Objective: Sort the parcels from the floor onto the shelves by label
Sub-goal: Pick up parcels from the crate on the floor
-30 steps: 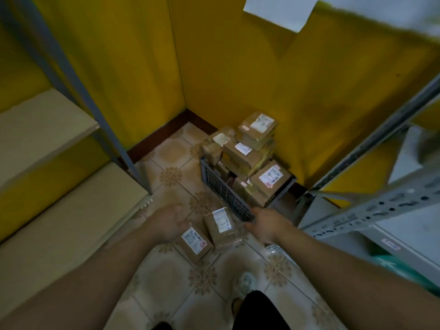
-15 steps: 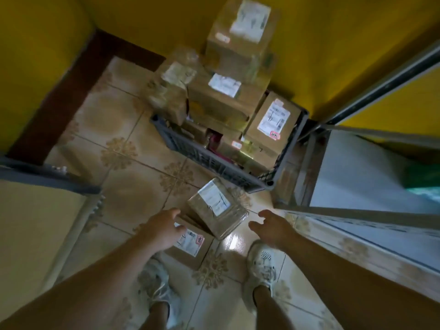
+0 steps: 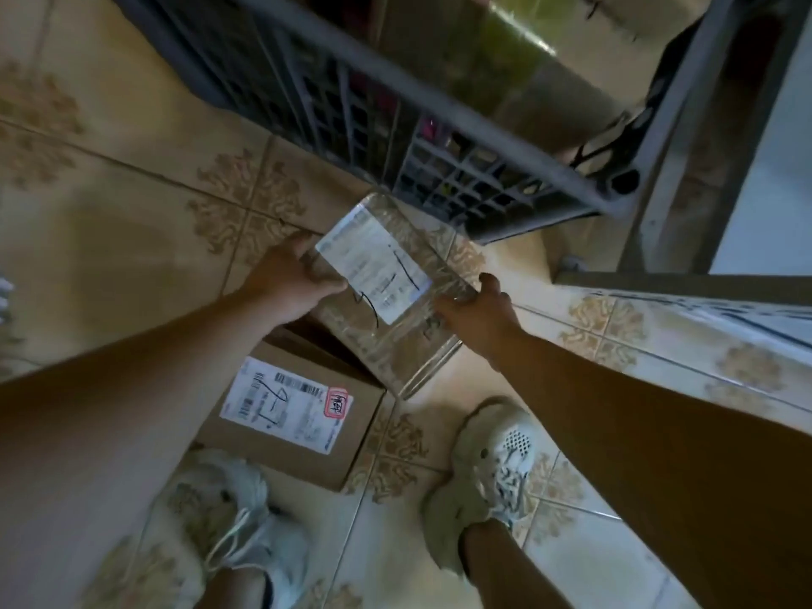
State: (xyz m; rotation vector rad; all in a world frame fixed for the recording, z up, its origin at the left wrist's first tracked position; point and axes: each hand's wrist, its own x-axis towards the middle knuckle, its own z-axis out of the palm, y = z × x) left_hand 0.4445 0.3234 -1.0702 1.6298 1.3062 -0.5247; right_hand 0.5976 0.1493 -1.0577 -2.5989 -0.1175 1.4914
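**Labelled parcels on a storeroom floor**

This looks like a parcel storeroom or pickup depot. A tape-wrapped parcel (image 3: 395, 345) and a plain cardboard box (image 3: 307, 454) sit low on a patterned tile floor (image 3: 132, 239). Each bears a white printed shipping label with handwritten marks. The box's label (image 3: 281, 406) also shows barcodes and a red stamp (image 3: 338, 404). Just behind stands a grey lattice-sided plastic crate (image 3: 439, 108), its contents blurred. At right rises the grey metal frame of a shelving unit (image 3: 670, 138).
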